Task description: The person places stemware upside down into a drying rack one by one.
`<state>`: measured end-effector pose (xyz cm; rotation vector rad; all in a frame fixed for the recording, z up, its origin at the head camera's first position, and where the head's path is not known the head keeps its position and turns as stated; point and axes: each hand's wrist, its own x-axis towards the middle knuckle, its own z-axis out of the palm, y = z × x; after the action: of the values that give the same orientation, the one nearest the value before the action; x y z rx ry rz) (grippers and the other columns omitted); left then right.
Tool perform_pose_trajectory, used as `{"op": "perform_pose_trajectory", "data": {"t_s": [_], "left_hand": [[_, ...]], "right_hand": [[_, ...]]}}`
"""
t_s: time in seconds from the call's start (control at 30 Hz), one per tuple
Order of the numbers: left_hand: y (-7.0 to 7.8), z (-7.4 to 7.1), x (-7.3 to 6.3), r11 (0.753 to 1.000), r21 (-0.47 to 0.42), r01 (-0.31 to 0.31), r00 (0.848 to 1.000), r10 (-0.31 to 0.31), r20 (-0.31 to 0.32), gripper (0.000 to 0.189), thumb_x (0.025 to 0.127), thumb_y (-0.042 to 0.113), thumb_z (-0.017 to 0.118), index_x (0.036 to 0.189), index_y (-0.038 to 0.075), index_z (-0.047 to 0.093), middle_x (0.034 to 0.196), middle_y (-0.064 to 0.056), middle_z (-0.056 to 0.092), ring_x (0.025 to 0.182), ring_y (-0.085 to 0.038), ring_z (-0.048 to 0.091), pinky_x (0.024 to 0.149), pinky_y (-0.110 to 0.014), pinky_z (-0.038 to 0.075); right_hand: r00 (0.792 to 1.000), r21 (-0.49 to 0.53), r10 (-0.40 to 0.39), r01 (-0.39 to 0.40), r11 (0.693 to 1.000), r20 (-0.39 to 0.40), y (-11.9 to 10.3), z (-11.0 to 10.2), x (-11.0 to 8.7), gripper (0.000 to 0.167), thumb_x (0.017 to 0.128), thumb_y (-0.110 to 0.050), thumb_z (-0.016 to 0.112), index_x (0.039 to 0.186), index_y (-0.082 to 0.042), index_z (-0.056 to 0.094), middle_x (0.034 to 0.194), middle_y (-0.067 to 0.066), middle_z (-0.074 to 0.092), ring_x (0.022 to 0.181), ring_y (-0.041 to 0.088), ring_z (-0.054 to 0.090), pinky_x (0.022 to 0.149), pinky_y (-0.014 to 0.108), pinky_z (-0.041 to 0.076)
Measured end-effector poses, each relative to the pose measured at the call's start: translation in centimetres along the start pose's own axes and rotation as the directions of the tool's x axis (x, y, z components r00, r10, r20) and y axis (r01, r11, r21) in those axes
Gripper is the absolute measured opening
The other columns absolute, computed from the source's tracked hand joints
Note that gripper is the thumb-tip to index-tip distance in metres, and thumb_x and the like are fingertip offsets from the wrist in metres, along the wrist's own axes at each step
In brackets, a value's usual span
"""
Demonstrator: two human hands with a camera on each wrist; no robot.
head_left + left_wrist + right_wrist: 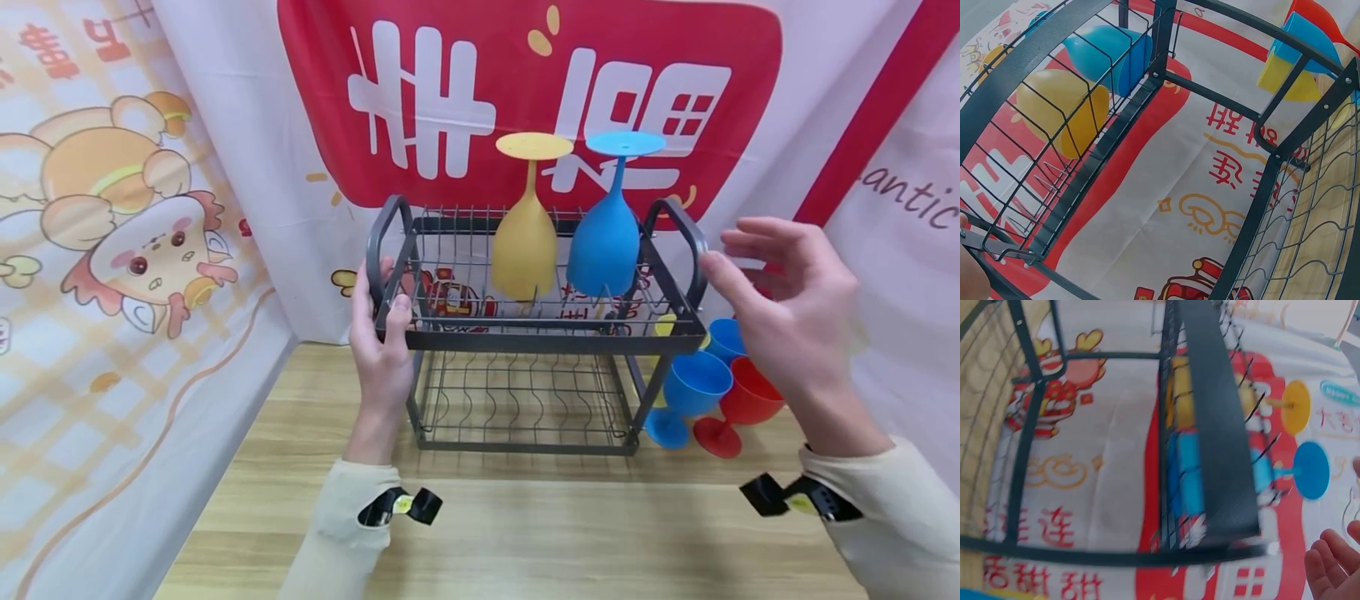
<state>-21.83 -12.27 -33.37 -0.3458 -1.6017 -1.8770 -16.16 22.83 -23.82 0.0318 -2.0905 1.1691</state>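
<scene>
A dark two-tier dish rack [555,340] stands on the wooden table. On its upper tier a yellow goblet [525,250] and a blue goblet [606,242] sit upside down, side by side, feet upward. My left hand [381,358] grips the rack's left end below the handle, thumb over the front corner. Beside the right handle [686,242] is my right hand [795,317], fingers loosely bent and holding nothing. Its thumb comes close to that handle; whether they touch, I cannot tell. The right wrist view shows its fingertips [1329,562] apart from the rack.
Right of the rack, upright goblets stand close together: a front blue one [696,385], a red one [752,392], another blue one [726,337] and yellow ones partly hidden by the rack. Printed cloth [247,50] hangs behind and at both sides. Wooden tabletop [525,533] extends in front.
</scene>
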Motion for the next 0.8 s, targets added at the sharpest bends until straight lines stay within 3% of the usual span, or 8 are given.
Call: {"op": "perform_pose_trajectory", "data": {"t_s": [0.23, 0.43, 0.63, 0.8], "left_hand": [[0.0, 0.1, 0.0, 1.000, -0.003, -0.004, 1.000, 0.004, 0.004, 0.060, 0.106, 0.022, 0.054, 0.163, 0.020, 0.038, 0.158, 0.003, 0.053, 0.152, -0.028, 0.048, 0.127, -0.052, 0.039], [0.0, 0.0, 0.0, 1.000, 0.015, -0.007, 1.000, 0.007, 0.005, 0.060, 0.106, 0.022, 0.053, 0.163, 0.020, 0.038, 0.158, 0.004, 0.053, 0.152, -0.027, 0.047, 0.126, -0.050, 0.040], [0.1, 0.0, -0.1, 1.000, 0.022, 0.000, 1.000, 0.000, 0.005, 0.059, 0.106, 0.022, 0.054, 0.163, 0.021, 0.039, 0.158, 0.006, 0.054, 0.151, -0.027, 0.047, 0.125, -0.050, 0.041], [0.1, -0.1, -0.1, 1.000, 0.027, -0.004, 1.000, 0.004, 0.002, 0.060, 0.105, 0.023, 0.054, 0.163, 0.021, 0.039, 0.158, 0.006, 0.055, 0.151, -0.026, 0.048, 0.125, -0.050, 0.041]], "right_hand": [[0.989, -0.054, 0.144, -0.146, 0.988, -0.034, 4.7, -1.1, -1.5, 0.047, 0.101, -0.031, 0.071, 0.146, -0.031, 0.060, 0.142, -0.004, 0.067, 0.119, 0.001, 0.061, 0.097, 0.012, 0.051], [0.957, -0.100, 0.290, -0.289, 0.952, -0.004, 9.8, -1.0, -3.2, 0.056, 0.099, -0.037, 0.074, 0.151, -0.037, 0.054, 0.149, -0.003, 0.063, 0.126, 0.005, 0.058, 0.102, 0.012, 0.050], [0.912, -0.174, 0.408, -0.394, 0.902, 0.046, 14.4, -0.8, -5.1, 0.067, 0.098, -0.044, 0.073, 0.159, -0.033, 0.046, 0.157, 0.004, 0.057, 0.133, 0.019, 0.056, 0.085, 0.000, 0.045], [0.876, -0.213, 0.473, -0.447, 0.869, 0.092, 16.7, -0.4, -6.7, 0.079, 0.097, -0.051, 0.071, 0.164, -0.025, 0.037, 0.160, 0.012, 0.052, 0.139, 0.033, 0.053, 0.076, -0.001, 0.044]]}}
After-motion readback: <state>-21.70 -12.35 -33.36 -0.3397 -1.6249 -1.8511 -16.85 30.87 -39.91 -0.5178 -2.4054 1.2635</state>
